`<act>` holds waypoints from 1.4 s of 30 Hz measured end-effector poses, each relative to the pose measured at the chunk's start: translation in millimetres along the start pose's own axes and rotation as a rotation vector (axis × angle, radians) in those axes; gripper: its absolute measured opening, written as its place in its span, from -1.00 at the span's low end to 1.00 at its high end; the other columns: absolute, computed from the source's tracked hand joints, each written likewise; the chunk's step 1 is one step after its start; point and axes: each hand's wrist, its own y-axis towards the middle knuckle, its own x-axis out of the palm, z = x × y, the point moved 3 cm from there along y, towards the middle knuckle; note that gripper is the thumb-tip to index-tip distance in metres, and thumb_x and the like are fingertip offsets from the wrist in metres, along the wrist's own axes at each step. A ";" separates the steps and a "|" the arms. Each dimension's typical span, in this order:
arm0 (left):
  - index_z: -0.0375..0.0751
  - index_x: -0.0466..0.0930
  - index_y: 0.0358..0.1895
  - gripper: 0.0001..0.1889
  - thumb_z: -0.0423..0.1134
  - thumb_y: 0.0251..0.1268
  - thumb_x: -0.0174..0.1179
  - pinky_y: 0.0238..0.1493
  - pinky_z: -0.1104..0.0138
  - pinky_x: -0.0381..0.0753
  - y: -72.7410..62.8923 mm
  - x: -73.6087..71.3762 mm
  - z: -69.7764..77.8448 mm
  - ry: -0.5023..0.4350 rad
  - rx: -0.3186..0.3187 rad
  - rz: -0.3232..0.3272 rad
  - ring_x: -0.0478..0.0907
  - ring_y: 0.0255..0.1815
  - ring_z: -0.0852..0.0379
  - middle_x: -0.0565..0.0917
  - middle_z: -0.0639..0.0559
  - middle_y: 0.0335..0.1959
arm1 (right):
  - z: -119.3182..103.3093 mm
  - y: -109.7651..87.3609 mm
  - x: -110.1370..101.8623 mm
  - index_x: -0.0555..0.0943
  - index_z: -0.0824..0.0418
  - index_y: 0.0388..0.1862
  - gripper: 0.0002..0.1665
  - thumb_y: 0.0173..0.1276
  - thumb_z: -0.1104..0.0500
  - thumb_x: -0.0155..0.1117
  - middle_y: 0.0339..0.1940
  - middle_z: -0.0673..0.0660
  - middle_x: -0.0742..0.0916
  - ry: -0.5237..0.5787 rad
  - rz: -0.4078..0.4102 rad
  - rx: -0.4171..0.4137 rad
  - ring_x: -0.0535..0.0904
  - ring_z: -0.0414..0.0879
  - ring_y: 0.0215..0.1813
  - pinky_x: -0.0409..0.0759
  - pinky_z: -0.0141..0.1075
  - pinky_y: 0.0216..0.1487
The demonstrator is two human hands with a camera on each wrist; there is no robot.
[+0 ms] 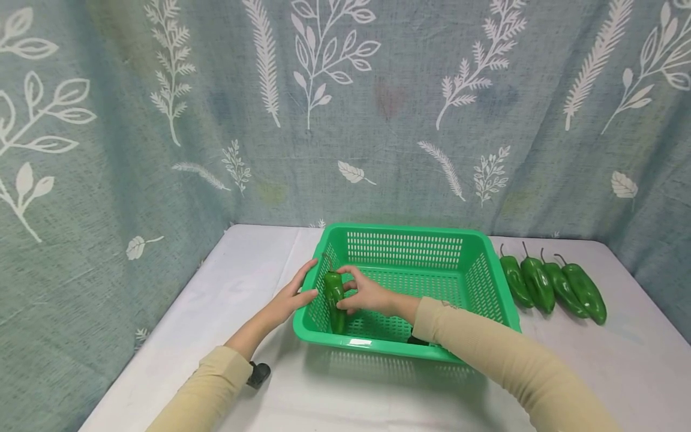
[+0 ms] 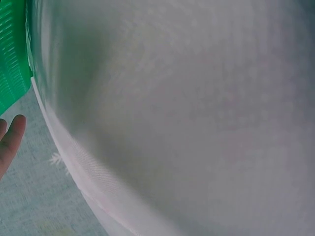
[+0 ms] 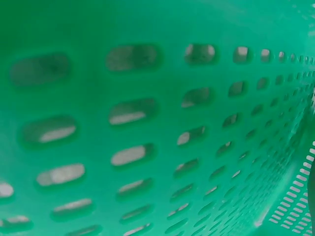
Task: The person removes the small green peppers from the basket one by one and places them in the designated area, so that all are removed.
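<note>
In the head view, a green plastic basket (image 1: 405, 349) with slotted walls stands on the white table. A long green pepper (image 1: 336, 300) lies inside it along the left wall, stem toward the back. My right hand (image 1: 367, 293) reaches into the basket and holds this pepper between curled fingers and thumb. My left hand (image 1: 288, 300) is at the basket's left rim, fingers extended and fingertips at the edge; firm contact is hard to tell. The left wrist view catches only some fingertips (image 2: 12, 142) near the basket. Slotted basket wall (image 3: 167, 113) fills the right wrist view.
Several green peppers (image 1: 553, 285) lie side by side on the table (image 1: 610, 372), right of the basket. A patterned grey-green curtain (image 1: 399, 168) hangs behind and beside the table. A black wrist device (image 1: 259, 375) sits at the left cuff.
</note>
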 end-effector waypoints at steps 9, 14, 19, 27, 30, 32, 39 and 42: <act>-0.09 -0.28 0.47 -0.31 -0.26 0.34 -0.18 0.16 -0.06 0.34 0.0 0.8 0.7 0.002 -0.014 -0.004 0.19 0.29 -0.35 -0.07 -0.31 0.43 | -2.3 -1.5 -3.7 0.05 0.11 0.35 -0.22 0.22 0.27 0.18 0.13 0.31 0.45 -0.063 0.033 0.008 0.54 -0.06 -0.14 0.55 -0.15 -0.25; -0.14 -0.26 0.46 -0.31 -0.25 0.33 -0.18 0.18 -0.09 0.30 0.9 1.3 0.6 0.006 -0.001 0.002 0.18 0.29 -0.36 -0.05 -0.33 0.42 | -7.7 -2.3 -8.0 0.06 0.09 0.35 -0.24 0.24 0.30 0.15 0.12 0.31 0.46 -0.065 0.039 -0.006 0.54 -0.08 -0.31 0.55 -0.07 -0.31; -0.04 -0.25 0.47 -0.31 -0.23 0.33 -0.16 0.20 -0.12 0.25 7.9 -0.9 -19.4 0.002 0.010 0.016 0.14 0.31 -0.35 -0.06 -0.29 0.43 | -15.0 -4.6 -11.3 0.06 0.09 0.35 -0.25 0.24 0.31 0.15 0.12 0.32 0.47 -0.078 0.034 -0.003 0.54 -0.09 -0.38 0.57 -0.03 -0.30; 0.09 -0.21 0.46 -0.31 -0.12 0.32 -0.12 0.20 -0.11 0.25 13.5 -2.9 -32.5 0.015 0.044 0.036 0.10 0.35 -0.30 -0.04 -0.22 0.44 | -27.7 -12.9 -23.5 0.08 0.12 0.34 -0.23 0.19 0.37 0.15 0.06 0.34 0.50 -0.043 0.082 -0.016 0.62 0.00 -0.21 0.62 -0.14 -0.35; 0.06 -0.21 0.46 -0.30 -0.10 0.32 -0.12 0.20 -0.13 0.24 12.8 -2.8 -30.7 0.024 0.054 0.039 0.08 0.36 -0.31 -0.03 -0.24 0.44 | -30.7 -15.9 -28.5 0.10 0.10 0.33 -0.23 0.18 0.39 0.15 0.08 0.34 0.49 -0.028 0.096 -0.010 0.62 0.03 -0.19 0.62 -0.14 -0.35; 0.05 -0.22 0.47 -0.30 -0.10 0.32 -0.12 0.20 -0.14 0.22 12.5 -2.6 -30.3 0.028 0.056 0.039 0.06 0.37 -0.31 -0.04 -0.24 0.44 | -33.0 -18.3 -31.1 0.10 0.10 0.33 -0.22 0.16 0.40 0.16 0.09 0.34 0.49 -0.026 0.102 -0.010 0.62 0.03 -0.17 0.62 -0.14 -0.36; 0.06 -0.22 0.47 -0.30 -0.12 0.32 -0.11 0.22 -0.17 0.17 13.0 -2.7 -32.2 0.024 0.055 0.038 0.00 0.39 -0.29 -0.09 -0.21 0.46 | -43.8 -30.6 -42.1 0.08 0.09 0.33 -0.20 0.16 0.41 0.15 0.14 0.37 0.46 -0.045 0.119 -0.006 0.62 0.06 -0.15 0.63 -0.12 -0.32; 0.03 -0.22 0.47 -0.30 -0.13 0.32 -0.11 0.23 -0.17 0.15 11.7 -2.1 -28.9 0.020 0.054 0.037 0.00 0.39 -0.30 -0.09 -0.22 0.45 | -48.5 -35.8 -48.6 0.07 0.11 0.33 -0.20 0.15 0.42 0.14 0.12 0.39 0.45 -0.033 0.127 -0.008 0.61 0.08 -0.15 0.63 -0.10 -0.31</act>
